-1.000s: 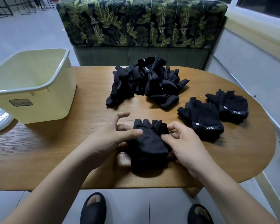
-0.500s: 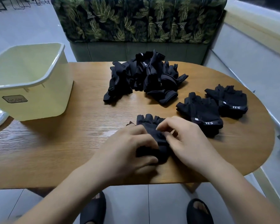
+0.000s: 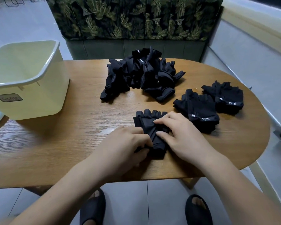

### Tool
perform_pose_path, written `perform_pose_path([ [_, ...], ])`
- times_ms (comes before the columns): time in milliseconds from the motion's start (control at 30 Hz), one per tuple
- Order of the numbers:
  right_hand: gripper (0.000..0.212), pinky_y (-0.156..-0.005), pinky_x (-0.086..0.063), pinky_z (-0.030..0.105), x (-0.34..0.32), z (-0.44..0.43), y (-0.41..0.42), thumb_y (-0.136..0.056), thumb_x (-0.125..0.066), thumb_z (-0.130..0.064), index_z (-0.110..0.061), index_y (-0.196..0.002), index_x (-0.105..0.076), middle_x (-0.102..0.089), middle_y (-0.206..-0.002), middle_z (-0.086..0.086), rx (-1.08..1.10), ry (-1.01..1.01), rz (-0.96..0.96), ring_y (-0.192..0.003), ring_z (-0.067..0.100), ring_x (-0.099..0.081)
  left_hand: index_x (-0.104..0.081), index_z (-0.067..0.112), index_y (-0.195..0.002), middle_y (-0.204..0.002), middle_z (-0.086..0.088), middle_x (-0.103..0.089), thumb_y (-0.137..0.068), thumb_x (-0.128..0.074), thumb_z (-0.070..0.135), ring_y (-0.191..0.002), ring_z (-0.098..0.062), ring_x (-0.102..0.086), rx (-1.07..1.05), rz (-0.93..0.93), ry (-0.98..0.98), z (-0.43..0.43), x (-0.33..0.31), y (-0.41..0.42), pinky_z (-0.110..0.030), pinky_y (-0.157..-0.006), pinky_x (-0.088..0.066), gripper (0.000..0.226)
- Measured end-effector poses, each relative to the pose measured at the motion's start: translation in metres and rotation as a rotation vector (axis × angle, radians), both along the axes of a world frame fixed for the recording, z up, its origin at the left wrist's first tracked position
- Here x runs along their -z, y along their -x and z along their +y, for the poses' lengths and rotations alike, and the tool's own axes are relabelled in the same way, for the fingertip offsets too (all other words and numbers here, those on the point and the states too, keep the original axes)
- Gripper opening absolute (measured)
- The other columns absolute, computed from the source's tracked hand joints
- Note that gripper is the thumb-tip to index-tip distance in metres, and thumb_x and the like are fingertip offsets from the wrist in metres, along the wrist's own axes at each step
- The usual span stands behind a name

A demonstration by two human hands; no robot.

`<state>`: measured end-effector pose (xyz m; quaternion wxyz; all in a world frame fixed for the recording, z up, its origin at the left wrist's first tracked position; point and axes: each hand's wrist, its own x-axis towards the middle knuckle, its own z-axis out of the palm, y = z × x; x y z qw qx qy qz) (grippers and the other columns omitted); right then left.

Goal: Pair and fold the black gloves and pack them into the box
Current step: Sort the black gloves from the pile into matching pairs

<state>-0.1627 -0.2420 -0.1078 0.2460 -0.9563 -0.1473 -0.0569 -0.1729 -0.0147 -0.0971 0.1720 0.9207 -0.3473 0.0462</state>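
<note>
Desk: Gloves first. Where is the pair being worked on?

Operator: On my feed the glove pair (image 3: 150, 127) lies on the wooden table (image 3: 71, 143), near its front edge. The finger stubs point away from the person and the cuff end points toward them. Both hands are on it.

Desk: How do the hands look?

Operator: I see the left hand (image 3: 123, 148) with its fingers curled into the cuff end, gripping bunched fabric there. The right hand (image 3: 182, 137) lies on the pair from the right side. Its fingers are nearly straight and spread, pressing the cloth down, and I can't see it grasping anything.

Desk: And the other gloves?

Operator: A loose pile of black gloves (image 3: 141, 77) sits toward the far edge of the table. Two finished pairs lie to the right. The nearer folded pair (image 3: 199, 109) is just beside the right hand's fingers. The farther folded pair (image 3: 225, 96) is right up against it on the far side. Both show white lettering on the cuff.

Desk: Where's the box?

Operator: The pale yellow box (image 3: 28, 78) stands upright at the table's left end, well apart from the hands, with its top open. I can't read the dark label on its near wall. Behind the table I see a leaf-patterned backrest (image 3: 136, 17). Below the front edge are two black slippers (image 3: 92, 208) on a tiled floor.
</note>
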Motion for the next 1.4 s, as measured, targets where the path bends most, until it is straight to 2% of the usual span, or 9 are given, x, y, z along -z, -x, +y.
perform_pose_path([
  [133, 0.038, -0.109, -0.043, 0.038, -0.004, 0.000, 0.001, -0.101, -0.068, -0.033, -0.032, -0.140, -0.065, -0.058, -0.124, -0.014, -0.016, 0.000, 0.030, -0.126, 0.009, -0.049, -0.075, 0.040, -0.106, -0.095, 0.018, -0.061, -0.093, -0.058, 0.060, -0.089, -0.003, -0.059, -0.017, 0.159, 0.088, 0.004, -0.007, -0.002, -0.025, -0.074, -0.050, 0.029],
  [233, 0.035, -0.107, -0.047, 0.038, -0.009, -0.003, 0.000, -0.101, -0.068, -0.027, -0.031, -0.136, -0.067, -0.064, -0.123, -0.014, -0.015, -0.029, 0.044, -0.123, 0.010, -0.055, -0.075, 0.037, -0.103, -0.101, 0.017, -0.058, -0.098, -0.059, 0.053, -0.091, -0.003, -0.058, -0.057, 0.120, 0.169, 0.004, -0.012, -0.006, -0.023, -0.076, -0.046, 0.023],
  [333, 0.032, -0.102, -0.053, 0.035, -0.015, -0.004, -0.003, -0.101, -0.067, -0.022, -0.031, -0.132, -0.069, -0.069, -0.119, -0.018, 0.002, -0.090, 0.041, -0.116, 0.003, -0.061, -0.075, 0.036, -0.107, -0.107, 0.013, -0.058, -0.095, -0.067, 0.046, -0.099, -0.010, -0.055, -0.114, -0.022, 0.086, 0.003, -0.012, -0.013, -0.027, -0.082, -0.046, 0.017],
  [433, 0.028, -0.100, -0.054, 0.031, -0.021, -0.004, -0.011, -0.102, -0.065, -0.019, -0.030, -0.128, -0.071, -0.070, -0.115, -0.017, 0.041, -0.134, 0.001, -0.111, 0.000, -0.062, -0.073, 0.036, -0.115, -0.115, 0.012, -0.057, -0.090, -0.072, 0.056, -0.108, -0.013, -0.055, -0.187, 0.020, -0.034, 0.006, -0.010, -0.018, -0.031, -0.087, -0.048, 0.032],
  [567, 0.026, -0.105, -0.048, 0.041, -0.019, -0.003, -0.031, -0.103, -0.060, -0.017, -0.023, -0.125, -0.072, -0.067, -0.122, -0.007, 0.124, -0.018, -0.146, -0.121, 0.016, -0.057, -0.068, 0.040, -0.116, -0.114, 0.017, -0.057, -0.082, -0.072, 0.072, -0.104, -0.010, -0.057, -0.277, 0.125, -0.049, 0.013, -0.011, -0.020, -0.033, -0.086, -0.053, 0.046],
  [733, 0.030, -0.110, -0.042, 0.045, -0.010, -0.005, -0.059, -0.104, -0.056, -0.015, -0.019, -0.130, -0.072, -0.059, -0.136, 0.001, 0.213, 0.152, -0.139, -0.130, 0.026, -0.050, -0.063, 0.039, -0.105, -0.105, 0.019, -0.056, -0.074, -0.069, 0.078, -0.094, -0.006, -0.058, -0.278, 0.138, 0.012, 0.022, -0.011, -0.020, -0.038, -0.077, -0.056, 0.050],
  [1200, 0.052, -0.127, -0.020, 0.049, -0.009, 0.023, -0.093, -0.109, -0.044, -0.016, -0.023, -0.160, -0.044, -0.023, -0.175, -0.001, 0.159, 0.313, -0.044, -0.161, 0.028, -0.017, -0.064, 0.038, -0.098, -0.096, 0.020, -0.062, -0.093, -0.064, 0.058, -0.093, -0.003, -0.061, -0.237, 0.137, 0.245, 0.027, -0.028, -0.019, -0.031, -0.076, -0.053, 0.021],
  [1300, 0.054, -0.127, -0.021, 0.048, -0.006, 0.024, -0.094, -0.109, -0.043, -0.015, -0.018, -0.163, -0.037, -0.027, -0.173, -0.001, 0.169, 0.297, -0.036, -0.159, 0.025, -0.020, -0.063, 0.038, -0.097, -0.094, 0.019, -0.063, -0.094, -0.066, 0.054, -0.094, -0.005, -0.062, -0.225, 0.112, 0.276, 0.025, -0.031, -0.019, -0.031, -0.076, -0.052, 0.016],
  [1400, 0.049, -0.122, -0.026, 0.044, -0.010, 0.024, -0.092, -0.108, -0.046, -0.011, -0.015, -0.157, -0.047, -0.044, -0.163, 0.000, 0.159, 0.206, -0.127, -0.151, 0.023, -0.035, -0.065, 0.036, -0.097, -0.092, 0.018, -0.064, -0.096, -0.068, 0.050, -0.093, -0.004, -0.062, -0.225, 0.092, 0.297, 0.027, -0.034, -0.019, -0.029, -0.075, -0.052, 0.014],
])
